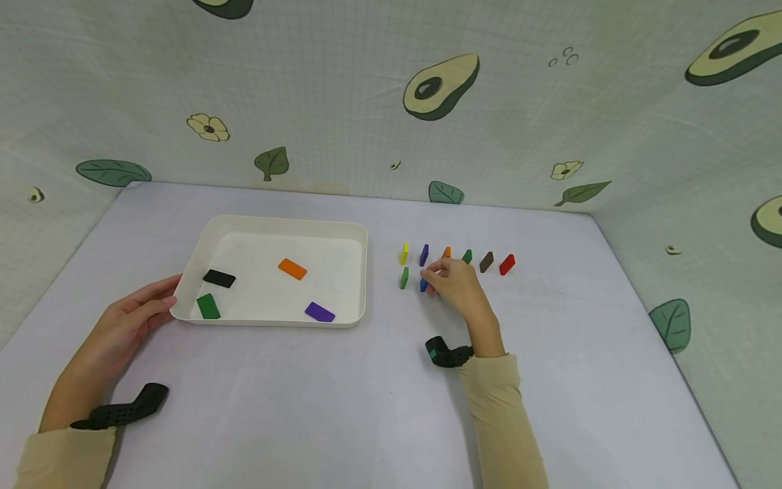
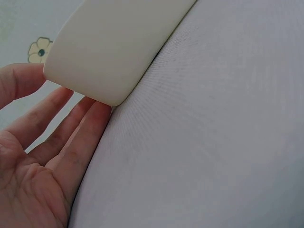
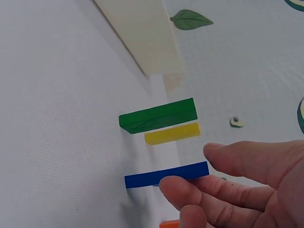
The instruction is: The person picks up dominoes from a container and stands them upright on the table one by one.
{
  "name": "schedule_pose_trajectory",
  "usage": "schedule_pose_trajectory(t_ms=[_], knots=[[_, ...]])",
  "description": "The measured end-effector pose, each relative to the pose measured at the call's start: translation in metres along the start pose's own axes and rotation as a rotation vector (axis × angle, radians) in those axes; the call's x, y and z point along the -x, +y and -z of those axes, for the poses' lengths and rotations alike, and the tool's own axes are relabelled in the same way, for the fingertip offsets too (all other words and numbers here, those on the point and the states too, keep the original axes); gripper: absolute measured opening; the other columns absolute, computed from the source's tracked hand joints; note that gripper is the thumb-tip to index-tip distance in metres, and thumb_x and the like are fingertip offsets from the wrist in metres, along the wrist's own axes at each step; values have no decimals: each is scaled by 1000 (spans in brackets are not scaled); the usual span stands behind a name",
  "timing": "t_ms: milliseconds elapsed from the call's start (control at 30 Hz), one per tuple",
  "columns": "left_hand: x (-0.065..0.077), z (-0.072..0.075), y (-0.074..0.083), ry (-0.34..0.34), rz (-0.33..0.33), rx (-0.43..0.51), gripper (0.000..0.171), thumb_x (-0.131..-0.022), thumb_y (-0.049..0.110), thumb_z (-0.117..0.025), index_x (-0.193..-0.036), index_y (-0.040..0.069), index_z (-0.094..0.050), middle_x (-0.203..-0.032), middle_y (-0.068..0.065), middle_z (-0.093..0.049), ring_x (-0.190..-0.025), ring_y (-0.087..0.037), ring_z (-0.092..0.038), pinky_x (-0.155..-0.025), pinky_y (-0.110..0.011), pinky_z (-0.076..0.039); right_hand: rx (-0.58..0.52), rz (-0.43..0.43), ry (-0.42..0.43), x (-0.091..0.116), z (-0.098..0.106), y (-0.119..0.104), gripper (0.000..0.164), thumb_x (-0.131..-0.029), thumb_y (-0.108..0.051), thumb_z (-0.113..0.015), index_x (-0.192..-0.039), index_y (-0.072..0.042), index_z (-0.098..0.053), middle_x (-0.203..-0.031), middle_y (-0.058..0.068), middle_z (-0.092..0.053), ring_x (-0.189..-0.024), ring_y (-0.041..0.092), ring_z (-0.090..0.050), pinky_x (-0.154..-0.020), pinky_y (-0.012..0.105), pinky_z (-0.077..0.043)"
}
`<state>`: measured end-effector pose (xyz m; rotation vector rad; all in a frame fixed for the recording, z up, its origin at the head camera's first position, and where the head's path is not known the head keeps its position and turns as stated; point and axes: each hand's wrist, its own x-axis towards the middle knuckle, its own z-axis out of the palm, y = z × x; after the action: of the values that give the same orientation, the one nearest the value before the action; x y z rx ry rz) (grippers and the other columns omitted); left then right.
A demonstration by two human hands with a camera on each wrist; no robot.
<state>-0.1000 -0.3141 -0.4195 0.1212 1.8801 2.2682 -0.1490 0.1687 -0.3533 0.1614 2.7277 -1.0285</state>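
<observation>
My left hand [image 1: 131,316] rests at the near left corner of a white tray [image 1: 263,323], its fingers extended. In the left wrist view its thumb meets the rim while the other fingertips reach the outer wall. Orange [image 1: 292,268], black [image 1: 219,278], green [image 1: 208,306] and purple [image 1: 320,312] blocks lie flat inside the tray. To its right, my right hand [image 1: 455,282] pinches a blue block [image 3: 152,178] between thumb and fingers. That block stands on edge beside a small green block [image 1: 404,278], with a yellow block [image 1: 404,253] behind.
Behind the right hand runs a row of standing blocks, including a purple block [image 1: 424,255], a brown block [image 1: 486,262] and a red block [image 1: 507,264]. A patterned cloth [image 1: 342,122] rises behind the white table [image 1: 293,407].
</observation>
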Motion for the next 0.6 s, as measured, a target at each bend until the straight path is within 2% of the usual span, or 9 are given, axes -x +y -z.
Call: schedule_pose_trajectory(t_ms=[600], knots=[[-1, 0, -2, 1, -20, -47, 40, -96, 4, -47, -135, 15, -50, -122, 19, -57, -102, 6, -58, -81, -8, -49, -11, 16, 29, 4, 6, -1, 31, -94, -30, -55, -114, -8, -60, -85, 14, -66, -75, 19, -54, -71, 28, -43]])
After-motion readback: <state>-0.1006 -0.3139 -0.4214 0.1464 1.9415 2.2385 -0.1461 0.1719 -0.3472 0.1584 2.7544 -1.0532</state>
